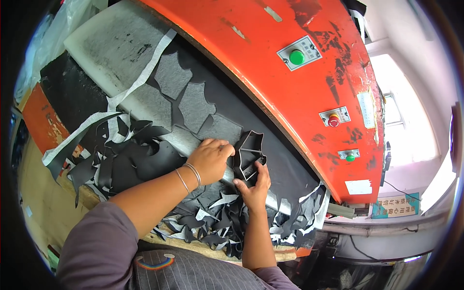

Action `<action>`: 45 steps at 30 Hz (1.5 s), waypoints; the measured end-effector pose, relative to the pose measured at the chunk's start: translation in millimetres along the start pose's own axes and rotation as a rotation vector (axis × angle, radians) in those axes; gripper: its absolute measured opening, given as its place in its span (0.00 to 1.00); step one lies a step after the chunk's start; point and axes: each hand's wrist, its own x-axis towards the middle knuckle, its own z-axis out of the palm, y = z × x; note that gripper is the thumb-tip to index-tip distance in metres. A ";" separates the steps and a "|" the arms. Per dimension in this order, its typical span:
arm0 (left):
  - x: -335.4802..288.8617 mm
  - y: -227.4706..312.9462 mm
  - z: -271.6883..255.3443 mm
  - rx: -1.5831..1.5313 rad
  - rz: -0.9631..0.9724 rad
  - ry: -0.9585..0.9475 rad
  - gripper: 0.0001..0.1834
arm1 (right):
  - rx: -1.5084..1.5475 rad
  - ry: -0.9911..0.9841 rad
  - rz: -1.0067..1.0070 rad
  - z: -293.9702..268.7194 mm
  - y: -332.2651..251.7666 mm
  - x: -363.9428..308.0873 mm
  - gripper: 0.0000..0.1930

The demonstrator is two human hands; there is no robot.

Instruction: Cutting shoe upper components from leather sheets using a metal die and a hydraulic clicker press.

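Observation:
A metal cutting die (250, 151), an angular outline with inner crossbars, stands on a sheet of black leather-like material (286, 170). My right hand (255, 189) grips its near corner, thumb on one side and fingers on the other. At the die's left edge, my left hand (209, 160) has its fingers curled against the wall; the fingertips are partly hidden. Farther left on the sheet lie grey-backed cut pieces, one a jagged shape (195, 107) and another (172, 76) above it.
An orange press beam (270, 63) with green buttons and a red knob slants over the sheet's far side. A worn white cutting board (116, 43) lies beneath. Black scraps (145, 162) heap at the left, and more offcuts (222, 217) line the near edge.

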 end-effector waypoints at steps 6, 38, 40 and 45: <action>4.8 -4.0 -0.7 -0.005 0.037 -0.021 0.11 | -0.018 0.015 0.028 1.6 1.1 0.2 0.46; 18.9 16.5 -8.1 0.102 0.035 -0.117 0.14 | -0.092 0.030 0.071 -13.5 -5.8 11.1 0.57; 20.6 17.2 -7.5 0.101 0.066 -0.104 0.14 | -0.091 0.029 0.072 -13.9 -4.7 11.4 0.56; 21.7 19.9 -8.7 0.130 0.062 -0.104 0.14 | -0.091 0.008 0.091 -17.9 -8.3 13.7 0.56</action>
